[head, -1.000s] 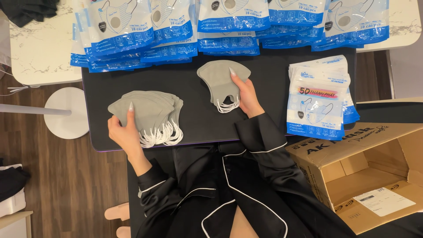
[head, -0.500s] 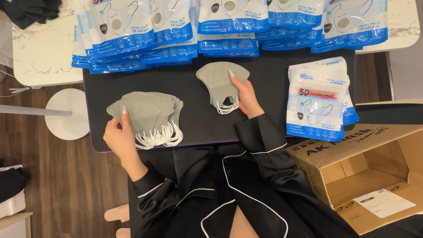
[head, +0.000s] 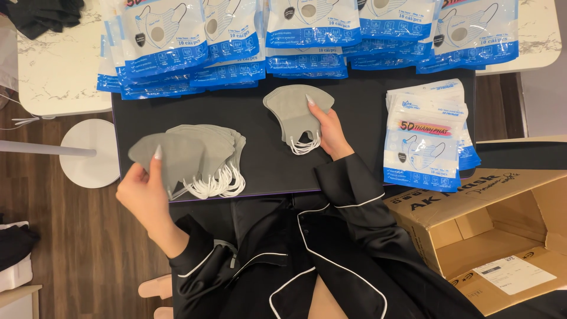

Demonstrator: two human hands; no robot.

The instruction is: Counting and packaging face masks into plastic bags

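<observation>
Left hand (head: 143, 195) pinches one grey mask (head: 168, 159) off the fanned stack (head: 221, 156) just beside it — right hand (head: 328, 131) grips a smaller mask bundle (head: 295, 112) on the worktop (head: 354, 106).

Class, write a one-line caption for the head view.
Left hand lifts a grey mask; right hand holds a small mask stack.

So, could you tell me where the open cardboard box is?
The cardboard box sits at lower right in the head view, just below the stack of mask packets.
</observation>
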